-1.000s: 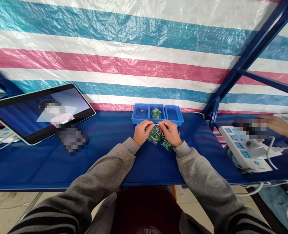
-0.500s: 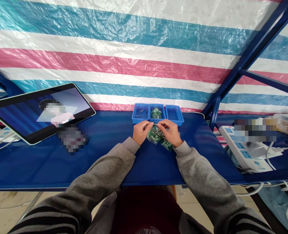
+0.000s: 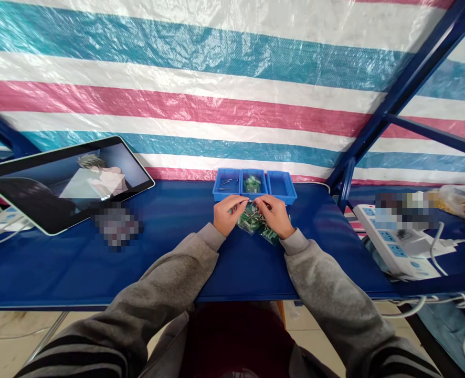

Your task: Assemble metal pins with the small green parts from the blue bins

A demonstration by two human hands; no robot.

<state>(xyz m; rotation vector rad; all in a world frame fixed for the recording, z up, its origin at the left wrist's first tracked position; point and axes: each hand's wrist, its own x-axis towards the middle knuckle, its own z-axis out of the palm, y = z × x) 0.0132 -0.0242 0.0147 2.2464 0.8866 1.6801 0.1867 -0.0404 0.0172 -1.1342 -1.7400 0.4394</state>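
Observation:
My left hand [image 3: 226, 215] and my right hand [image 3: 276, 215] meet over the table, each closed in a pinch with the fingertips close together. What they pinch is too small to make out. Just below and between them lie clear plastic bags [image 3: 248, 224] with green contents and thin metal pieces on top. A second green bag [image 3: 270, 235] is partly covered by my right hand. Behind the hands stand three joined blue bins. Thin metal pieces lie in the left bin [image 3: 215, 190], pale green packets in the middle bin [image 3: 252, 195], and the right bin [image 3: 280, 186] shows a bare floor.
A tablet [image 3: 59, 189] playing a video leans at the left of the blue table [image 3: 169, 226], a blurred-out object [image 3: 118, 226] before it. On the right lie a white power strip [image 3: 393, 244] with cables and a plastic bag [image 3: 458, 199]. Blue frame bars [image 3: 390, 100] rise behind.
My left fingers have shifted very slightly at the pinch; the hands stay over the same bags. The picture on the tablet is different.

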